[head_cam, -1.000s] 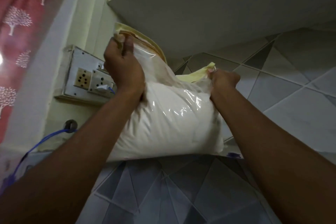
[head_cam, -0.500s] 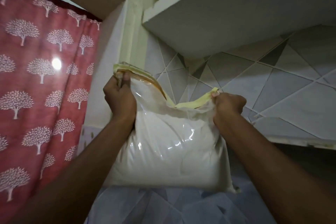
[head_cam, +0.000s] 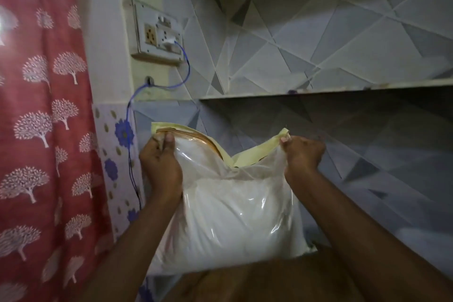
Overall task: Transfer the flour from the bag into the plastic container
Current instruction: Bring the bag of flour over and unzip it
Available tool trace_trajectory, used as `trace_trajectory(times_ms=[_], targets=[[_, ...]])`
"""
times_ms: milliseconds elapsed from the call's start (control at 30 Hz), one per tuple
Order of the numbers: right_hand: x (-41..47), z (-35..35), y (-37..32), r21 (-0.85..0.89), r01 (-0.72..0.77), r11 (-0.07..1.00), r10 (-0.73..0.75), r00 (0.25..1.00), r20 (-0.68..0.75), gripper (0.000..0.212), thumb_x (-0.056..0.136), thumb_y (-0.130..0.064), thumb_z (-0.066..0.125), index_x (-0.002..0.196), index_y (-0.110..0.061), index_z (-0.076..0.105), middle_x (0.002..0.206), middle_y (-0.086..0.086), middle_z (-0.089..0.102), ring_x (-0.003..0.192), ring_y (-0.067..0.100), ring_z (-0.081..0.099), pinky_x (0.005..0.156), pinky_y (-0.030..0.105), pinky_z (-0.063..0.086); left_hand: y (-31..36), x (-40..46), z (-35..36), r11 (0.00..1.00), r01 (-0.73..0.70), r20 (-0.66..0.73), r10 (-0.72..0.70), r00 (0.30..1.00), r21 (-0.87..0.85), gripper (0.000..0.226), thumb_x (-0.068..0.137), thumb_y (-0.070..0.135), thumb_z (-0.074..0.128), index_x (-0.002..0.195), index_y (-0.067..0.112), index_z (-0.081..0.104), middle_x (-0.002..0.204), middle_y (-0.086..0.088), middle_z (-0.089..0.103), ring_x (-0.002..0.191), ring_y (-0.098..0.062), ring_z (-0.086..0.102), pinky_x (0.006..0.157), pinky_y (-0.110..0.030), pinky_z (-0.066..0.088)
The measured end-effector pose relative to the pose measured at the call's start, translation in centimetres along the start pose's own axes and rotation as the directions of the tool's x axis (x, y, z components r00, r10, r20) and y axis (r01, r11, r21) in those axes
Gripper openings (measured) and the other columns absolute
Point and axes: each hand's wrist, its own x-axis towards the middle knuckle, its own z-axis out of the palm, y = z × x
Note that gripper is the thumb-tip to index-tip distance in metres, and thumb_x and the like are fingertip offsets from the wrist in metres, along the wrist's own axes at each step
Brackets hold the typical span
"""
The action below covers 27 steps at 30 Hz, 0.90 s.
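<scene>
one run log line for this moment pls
left hand: grips bag top corner | right hand: grips other top corner | flour bag: held up, upright, full | plastic container: not in view | pour: not started

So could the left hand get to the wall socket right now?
Probably not yet. The left hand is gripping one top corner of the flour bag, which the right hand holds by the other. The path up to the socket looks unobstructed, though.

Clear bag [head_cam: 228,216] of white flour held up, left hand [head_cam: 160,167] gripping its top left corner, right hand [head_cam: 302,154] pinching top right corner, yellow top edge sagging between, red tree-print curtain [head_cam: 41,130] left, switchboard [head_cam: 157,32] with blue cable [head_cam: 186,66], grey tiled wall [head_cam: 318,32], shelf [head_cam: 318,92] behind
</scene>
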Motion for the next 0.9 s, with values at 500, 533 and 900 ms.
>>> trace_trajectory(times_ms=[500, 533, 900], targets=[[8.6, -12.1, 17.1, -0.123, -0.133, 0.984, 0.097, 0.960, -0.263, 0.017, 0.070, -0.005, 0.087, 0.085, -0.006, 0.078, 0.083, 0.006, 0.076, 0.071, 0.020, 0.071, 0.073, 0.031, 0.061, -13.7, -14.2, 1.3, 0.938, 0.281, 0.308, -0.333, 0.891, 0.201, 0.029, 0.098, 0.017, 0.064, 0.074, 0.001, 0.057, 0.071, -0.002, 0.051, 0.069, -0.009, 0.048, 0.065, -0.029, 0.042], [9.8, -13.0, 18.3, -0.144, -0.141, 0.979, 0.099, 0.959, -0.266, 0.019, 0.070, -0.006, 0.087, 0.086, -0.006, 0.079, 0.084, 0.007, 0.076, 0.073, 0.020, 0.071, 0.074, 0.031, 0.061, -14.5, -15.4, 2.0, 0.927, 0.300, 0.312, -0.360, 0.880, 0.224, 0.029, 0.098, 0.016, 0.064, 0.071, 0.007, 0.057, 0.069, 0.001, 0.052, 0.067, -0.008, 0.048, 0.065, -0.029, 0.043], [21.2, -17.8, 29.2, -0.282, -0.179, 0.943, 0.120, 0.969, -0.215, 0.019, 0.075, -0.005, 0.084, 0.093, -0.001, 0.078, 0.082, 0.006, 0.072, 0.072, 0.021, 0.065, 0.073, 0.030, 0.056, -22.8, -25.1, 7.5, 0.792, 0.436, 0.292, -0.577, 0.763, 0.427, 0.037, 0.096, 0.027, 0.067, 0.081, -0.007, 0.060, 0.072, -0.012, 0.061, 0.071, -0.019, 0.062, 0.075, -0.050, 0.054]])
